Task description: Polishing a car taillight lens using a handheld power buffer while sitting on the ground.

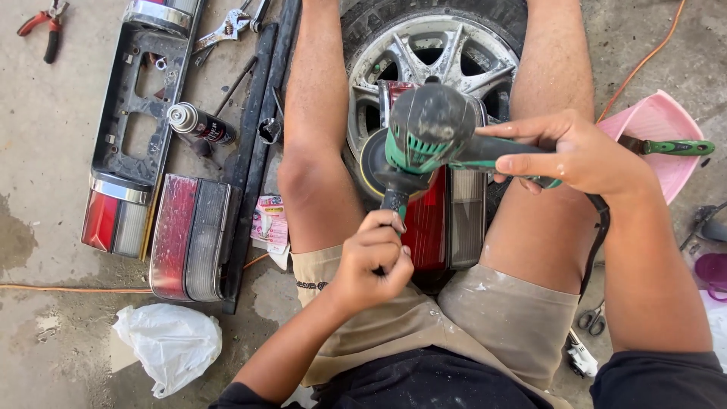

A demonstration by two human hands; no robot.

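Observation:
I sit with my legs on either side of a car wheel [454, 38]. A red and smoked tail lamp [447, 220] rests between my thighs. Over it I hold a green and grey power polisher [432, 129], its round pad [371, 163] to the left. My right hand [575, 151] grips the polisher's rear handle. My left hand [371, 261] is closed around its black side handle, which points toward me.
On the concrete at the left lie a second tail lamp [185, 238], a long lamp panel [136, 129], a spray can [201, 125], pliers [42, 26] and a white plastic bag [170, 344]. A pink basin [659, 125] with a green-handled tool stands at the right; scissors [593, 320] lie near my right thigh.

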